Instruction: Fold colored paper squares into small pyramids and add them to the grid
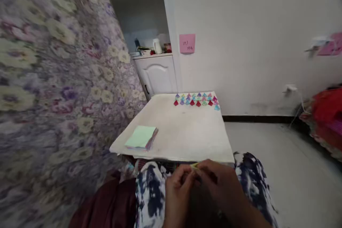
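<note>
Both my hands are held together over my lap, just below the near edge of the small white table (187, 131). My left hand (177, 190) and my right hand (220, 187) pinch a small yellow-green folded paper piece (195, 165) between their fingertips; most of it is hidden by the fingers. A stack of coloured square papers (141, 138) with a pale green sheet on top lies at the table's near left corner. Several small folded paper shapes (197, 99) in red, purple, blue and green lie in rows along the table's far edge.
A floral quilt (53, 89) fills the left side. Behind the table are a white wall with a pink sticky note (187, 43), a white cabinet (157, 74) carrying small items, and a wall socket (290, 88). Red fabric (327, 117) lies at the right on the pale floor.
</note>
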`<state>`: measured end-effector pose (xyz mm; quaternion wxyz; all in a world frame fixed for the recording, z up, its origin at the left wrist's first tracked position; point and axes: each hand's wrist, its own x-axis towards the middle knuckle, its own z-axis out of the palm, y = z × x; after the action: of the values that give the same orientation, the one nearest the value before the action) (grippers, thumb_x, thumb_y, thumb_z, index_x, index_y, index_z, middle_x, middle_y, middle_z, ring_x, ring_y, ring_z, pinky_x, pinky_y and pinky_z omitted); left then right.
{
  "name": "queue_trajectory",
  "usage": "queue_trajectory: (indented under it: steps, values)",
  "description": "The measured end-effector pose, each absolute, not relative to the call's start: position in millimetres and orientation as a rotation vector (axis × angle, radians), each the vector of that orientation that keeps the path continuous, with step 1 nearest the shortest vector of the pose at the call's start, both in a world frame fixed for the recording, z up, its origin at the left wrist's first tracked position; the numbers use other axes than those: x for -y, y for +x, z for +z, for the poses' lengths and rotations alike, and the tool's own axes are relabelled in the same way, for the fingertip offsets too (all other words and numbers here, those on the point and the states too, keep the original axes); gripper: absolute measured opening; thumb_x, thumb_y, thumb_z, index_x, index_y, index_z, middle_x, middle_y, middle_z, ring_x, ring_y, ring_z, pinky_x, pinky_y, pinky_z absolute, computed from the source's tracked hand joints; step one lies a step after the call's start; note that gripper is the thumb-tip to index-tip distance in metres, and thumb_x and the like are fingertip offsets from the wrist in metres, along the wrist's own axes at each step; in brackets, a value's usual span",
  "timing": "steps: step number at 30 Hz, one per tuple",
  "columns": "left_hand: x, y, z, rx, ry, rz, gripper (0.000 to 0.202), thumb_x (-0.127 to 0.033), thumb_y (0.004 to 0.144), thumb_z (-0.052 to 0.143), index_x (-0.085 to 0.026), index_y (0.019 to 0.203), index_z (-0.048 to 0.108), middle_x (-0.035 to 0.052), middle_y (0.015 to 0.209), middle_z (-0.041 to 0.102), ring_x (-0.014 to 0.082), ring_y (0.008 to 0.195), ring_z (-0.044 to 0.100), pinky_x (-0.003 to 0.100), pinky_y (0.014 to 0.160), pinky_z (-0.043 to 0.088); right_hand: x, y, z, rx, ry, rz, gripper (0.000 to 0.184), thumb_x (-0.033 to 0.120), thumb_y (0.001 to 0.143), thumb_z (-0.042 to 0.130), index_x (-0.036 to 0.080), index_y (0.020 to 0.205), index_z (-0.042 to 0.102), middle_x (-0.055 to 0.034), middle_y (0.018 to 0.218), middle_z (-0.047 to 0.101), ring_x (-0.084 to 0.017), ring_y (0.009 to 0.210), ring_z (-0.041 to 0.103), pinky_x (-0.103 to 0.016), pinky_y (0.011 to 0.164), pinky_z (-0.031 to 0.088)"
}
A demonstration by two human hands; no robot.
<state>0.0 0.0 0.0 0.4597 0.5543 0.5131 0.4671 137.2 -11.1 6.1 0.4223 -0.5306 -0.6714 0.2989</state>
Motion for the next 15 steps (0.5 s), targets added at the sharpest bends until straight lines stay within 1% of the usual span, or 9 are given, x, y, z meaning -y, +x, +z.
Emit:
queue_trajectory:
  steps: [3, 6, 9, 12, 15]
  values:
    - [-3, -1, -6, -1.283, 1.362, 1.156, 0.01, -0.024, 0.076, 0.061, -0.018, 0.076, 0.069, -0.0023, 0.065, 0.064, 0.0145, 0.065, 0.057, 0.02, 0.059, 0.041, 5, 135, 4, 1.661, -1.243, 0.804, 0.015, 0.02, 0.084, 0.051, 0.023, 0.081, 0.065, 0.0023, 0.074, 0.067, -0.013, 0.068, 0.06, -0.02, 0.064, 0.041]
    - [-6, -1, -12, -1.241, 1.318, 1.149, 0.015, -0.024, 0.076, 0.06, -0.018, 0.088, 0.069, 0.0003, 0.075, 0.068, 0.0164, 0.071, 0.059, 0.022, 0.065, 0.044, 0, 134, 2, 1.632, -1.185, 0.828, 0.013, 0.017, 0.083, 0.052, 0.022, 0.085, 0.064, 0.0014, 0.08, 0.067, -0.013, 0.073, 0.06, -0.02, 0.068, 0.043]
    - [-11, -1, -14, -1.161, 1.28, 1.13, 0.021, -0.025, 0.079, 0.059, -0.019, 0.097, 0.067, 0.003, 0.087, 0.069, 0.0183, 0.079, 0.059, 0.025, 0.072, 0.046, -7, 137, 0, 1.633, -1.167, 0.82, 0.012, 0.015, 0.081, 0.054, 0.022, 0.084, 0.063, 0.0014, 0.078, 0.065, -0.012, 0.07, 0.059, -0.019, 0.066, 0.042]
    - [-17, -2, -11, -1.121, 1.286, 1.106, 0.023, -0.029, 0.083, 0.053, -0.019, 0.1, 0.066, 0.0036, 0.088, 0.068, 0.0181, 0.08, 0.059, 0.026, 0.073, 0.046, -16, 141, -2, 1.662, -1.178, 0.801, 0.01, 0.016, 0.082, 0.053, 0.021, 0.08, 0.061, 0.0019, 0.073, 0.061, -0.011, 0.066, 0.056, -0.019, 0.061, 0.041]
    - [-28, -3, -8, -1.1, 1.262, 1.09, 0.022, -0.031, 0.085, 0.052, -0.019, 0.097, 0.066, 0.0016, 0.082, 0.066, 0.0163, 0.077, 0.058, 0.025, 0.072, 0.045, -27, 145, -4, 1.695, -1.184, 0.789, 0.008, 0.017, 0.083, 0.052, 0.02, 0.077, 0.057, 0.002, 0.071, 0.059, -0.011, 0.063, 0.054, -0.019, 0.059, 0.04]
